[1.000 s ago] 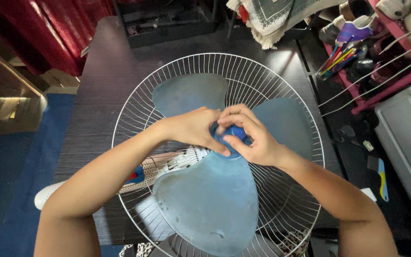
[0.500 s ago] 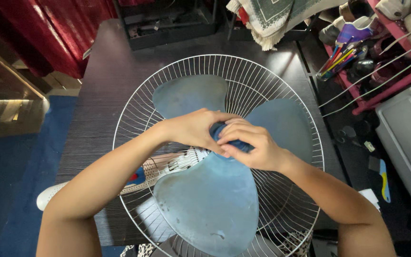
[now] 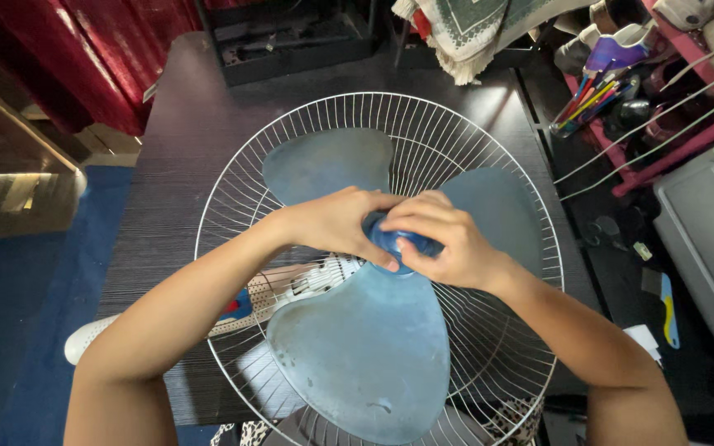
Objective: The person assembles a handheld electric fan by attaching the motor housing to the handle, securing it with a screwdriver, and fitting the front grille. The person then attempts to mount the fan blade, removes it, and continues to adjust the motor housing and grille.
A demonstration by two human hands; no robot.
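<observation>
Blue hub cap (image 3: 396, 240) at centre of fan blade (image 3: 363, 347), inside white wire guard (image 3: 489, 165) lying on dark table (image 3: 183, 140). Left hand (image 3: 336, 221) and right hand (image 3: 440, 241) both pinch cap, fingers curled round it. Likely small, hard, smooth plastic, slippery; grip rim. Blades thin, flexible, dusty: hold near hub.

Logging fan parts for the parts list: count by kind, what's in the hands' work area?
Blue fan blades: 3
Blue hub cap: 1
White wire guard: 1
Hands, left hand and right hand: 2
Total: 7
</observation>
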